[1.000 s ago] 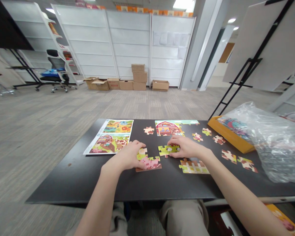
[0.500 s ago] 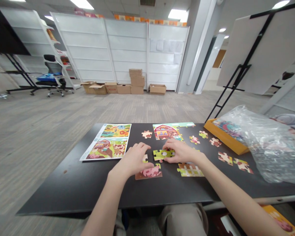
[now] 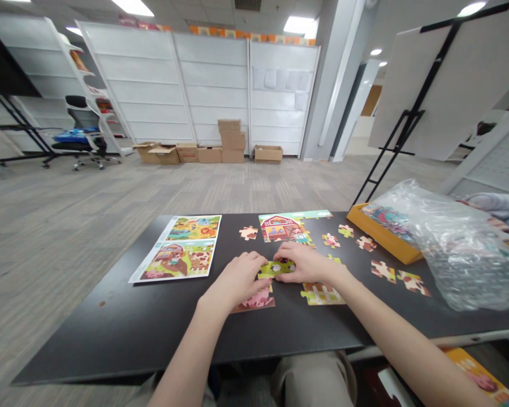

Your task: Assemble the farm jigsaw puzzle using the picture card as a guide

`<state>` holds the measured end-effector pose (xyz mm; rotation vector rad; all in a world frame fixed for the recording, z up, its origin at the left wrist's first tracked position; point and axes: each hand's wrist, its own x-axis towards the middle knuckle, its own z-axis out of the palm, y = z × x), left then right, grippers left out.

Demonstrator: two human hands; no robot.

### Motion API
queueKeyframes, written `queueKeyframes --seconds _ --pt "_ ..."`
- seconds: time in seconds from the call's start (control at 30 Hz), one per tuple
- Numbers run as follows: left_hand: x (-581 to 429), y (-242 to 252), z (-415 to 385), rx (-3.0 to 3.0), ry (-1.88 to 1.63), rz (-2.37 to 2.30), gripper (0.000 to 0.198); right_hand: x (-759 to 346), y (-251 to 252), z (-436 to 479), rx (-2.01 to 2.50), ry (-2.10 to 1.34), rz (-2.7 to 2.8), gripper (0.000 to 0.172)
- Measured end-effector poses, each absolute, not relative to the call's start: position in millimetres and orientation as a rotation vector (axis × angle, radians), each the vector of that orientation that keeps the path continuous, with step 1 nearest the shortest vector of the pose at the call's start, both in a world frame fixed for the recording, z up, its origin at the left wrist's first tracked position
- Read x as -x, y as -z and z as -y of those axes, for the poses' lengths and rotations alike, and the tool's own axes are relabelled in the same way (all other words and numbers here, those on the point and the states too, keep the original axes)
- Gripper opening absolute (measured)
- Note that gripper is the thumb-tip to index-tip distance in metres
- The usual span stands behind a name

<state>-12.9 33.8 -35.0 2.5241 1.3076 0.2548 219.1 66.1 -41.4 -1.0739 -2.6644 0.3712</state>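
Green joined puzzle pieces with a white sheep (image 3: 275, 268) lie between my two hands at the middle of the black table. My right hand (image 3: 301, 263) pinches their right end. My left hand (image 3: 244, 278) curls at their left end, its fingertips against the edge. Below my left hand is the pink pig section (image 3: 259, 299), partly covered by the fingers. A fence section (image 3: 322, 294) sits under my right wrist. Beyond the hands lies the assembled red barn section (image 3: 282, 227). A single brown-and-cream piece (image 3: 248, 232) rests left of the barn.
A printed picture sheet (image 3: 181, 249) lies at the table's left. Loose pieces (image 3: 382, 271) are spread on the right, near a yellow box (image 3: 385, 234) of more pieces. Crumpled clear plastic wrap (image 3: 462, 254) covers part of the box and the table's right side.
My left hand has moved right and closed in on the left end of the green pieces. The right hand still grips their right end. The whole view has shifted slightly.
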Motion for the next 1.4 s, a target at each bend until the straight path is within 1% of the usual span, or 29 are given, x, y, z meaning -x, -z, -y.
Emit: queueKeyframes --seconds 0.07,0.1,0.17,0.23,0.3,0.4,0.47,0.6,0.67,0.83,0.93,1.1,1.23,1.4 --pt "13 36 -35 -2.522 -0.254 -1.314 0.032 -223 38 -68 1.053 -0.43 2.648 0.043" --pt "13 35 -36 -2.521 -0.247 -1.323 0.033 -228 35 -71 1.046 -0.455 2.617 0.041" --pt "11 32 -36 -2.522 -0.228 -1.349 0.033 -242 29 -77 1.063 -0.455 2.511 0.03" --pt "8 28 -37 -2.528 -0.204 -1.376 0.031 -260 22 -84 1.137 -0.382 2.393 0.02" --pt "2 24 -37 -2.537 -0.183 -1.38 0.03 -276 17 -89 1.253 -0.328 2.359 0.018" --pt "-6 24 -38 -2.548 -0.181 -1.353 0.032 -286 16 -90 1.383 -0.398 2.447 0.017" --pt "-10 27 -39 -2.554 -0.195 -1.331 0.034 -284 19 -88 1.389 -0.443 2.522 0.023" --pt "-14 30 -42 -2.556 -0.196 -1.303 0.035 -272 26 -84 1.434 -0.41 2.597 0.053" --pt "-15 29 -42 -2.553 -0.179 -1.311 0.033 -268 28 -83 1.454 -0.432 2.622 0.056" --pt "-16 27 -42 -2.581 -0.142 -1.33 0.026 -267 26 -83 1.425 -0.472 2.648 0.043" --pt "-13 30 -44 -2.595 -0.151 -1.347 0.024 -268 30 -83 1.396 -0.454 2.648 0.037" --pt "-5 31 -47 -2.568 -0.157 -1.427 0.023 -268 34 -82 1.396 -0.46 2.63 0.039" --pt "1 32 -49 -2.548 -0.175 -1.469 0.025 -266 30 -80 1.386 -0.446 2.612 0.035" --pt "7 40 -55 -2.517 -0.258 -1.413 0.023 -262 21 -75 1.243 -0.46 2.576 0.032"
